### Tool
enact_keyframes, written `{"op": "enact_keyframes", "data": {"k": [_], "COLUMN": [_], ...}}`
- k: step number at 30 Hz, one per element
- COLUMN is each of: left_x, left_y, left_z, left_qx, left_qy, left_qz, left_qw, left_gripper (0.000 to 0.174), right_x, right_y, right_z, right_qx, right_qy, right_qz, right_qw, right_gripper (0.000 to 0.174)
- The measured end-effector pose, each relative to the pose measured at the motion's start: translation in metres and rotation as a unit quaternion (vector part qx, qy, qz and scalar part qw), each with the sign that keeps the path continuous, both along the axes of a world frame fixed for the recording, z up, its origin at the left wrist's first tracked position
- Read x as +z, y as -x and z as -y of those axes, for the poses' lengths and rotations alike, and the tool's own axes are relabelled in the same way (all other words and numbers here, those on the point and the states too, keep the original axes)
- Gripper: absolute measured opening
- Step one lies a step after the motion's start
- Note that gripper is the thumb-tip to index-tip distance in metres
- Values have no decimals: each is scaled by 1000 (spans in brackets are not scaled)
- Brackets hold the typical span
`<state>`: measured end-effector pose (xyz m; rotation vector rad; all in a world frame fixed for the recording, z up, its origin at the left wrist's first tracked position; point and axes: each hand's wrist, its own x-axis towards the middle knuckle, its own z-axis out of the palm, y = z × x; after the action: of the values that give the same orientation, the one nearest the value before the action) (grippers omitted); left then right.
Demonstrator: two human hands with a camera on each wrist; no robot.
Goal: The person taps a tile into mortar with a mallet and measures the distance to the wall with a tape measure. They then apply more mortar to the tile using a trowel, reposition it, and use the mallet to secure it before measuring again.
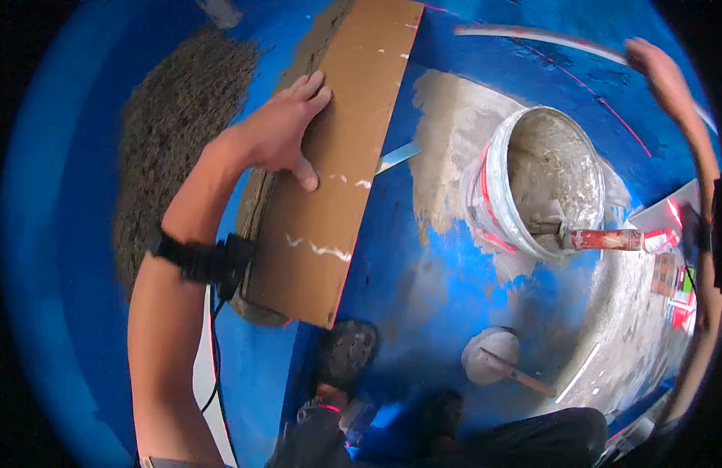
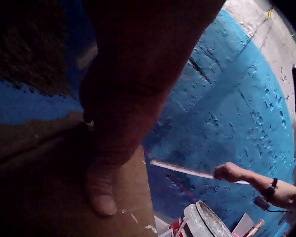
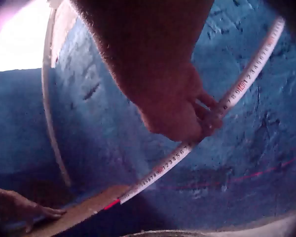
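A brown rectangular board (image 1: pixel 337 156) lies on a bed of grey mortar (image 1: pixel 248 207). My left hand (image 1: pixel 279 129) rests on the board's left part with fingers spread; its thumb presses the surface in the left wrist view. My right hand (image 1: pixel 661 74) grips a white measuring strip (image 3: pixel 155 177) printed with numbers, its fingers (image 3: pixel 207 116) curled round it. The strip slants across the blue wall, and its lower end, beside a red mark (image 3: pixel 112 204), is close to the board's edge in the right wrist view. Whether the two touch, I cannot tell.
Right of the board stands a mortar-smeared bucket (image 1: pixel 497 179) with a red-handled tool (image 1: pixel 606 239) in it. A round pale object with a wooden handle (image 1: pixel 525 380) lies on the floor. Dark mortar (image 1: pixel 181 132) is heaped on the blue surface at left. Below the board is a shoe (image 1: pixel 349 351).
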<state>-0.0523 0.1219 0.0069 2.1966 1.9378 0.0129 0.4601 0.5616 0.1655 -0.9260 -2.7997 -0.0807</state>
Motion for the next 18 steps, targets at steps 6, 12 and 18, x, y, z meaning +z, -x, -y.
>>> {"op": "enact_keyframes", "data": {"k": [6, 12, 18], "left_x": [-5, 6, 10], "left_y": [4, -5, -11], "left_z": [-6, -9, -6], "left_qx": [11, 19, 39], "left_qy": [36, 74, 77], "left_qz": [-15, -49, -29], "left_qw": [999, 996, 996], "left_gripper": [147, 146, 142], "right_x": [89, -9, -152], "right_y": [-64, -85, -61], "right_z": [259, 425, 472], "right_qx": [-16, -56, -31], "right_qy": [-23, 241, 231], "right_qz": [68, 76, -2], "right_qw": [997, 966, 972], "right_gripper": [24, 7, 5]}}
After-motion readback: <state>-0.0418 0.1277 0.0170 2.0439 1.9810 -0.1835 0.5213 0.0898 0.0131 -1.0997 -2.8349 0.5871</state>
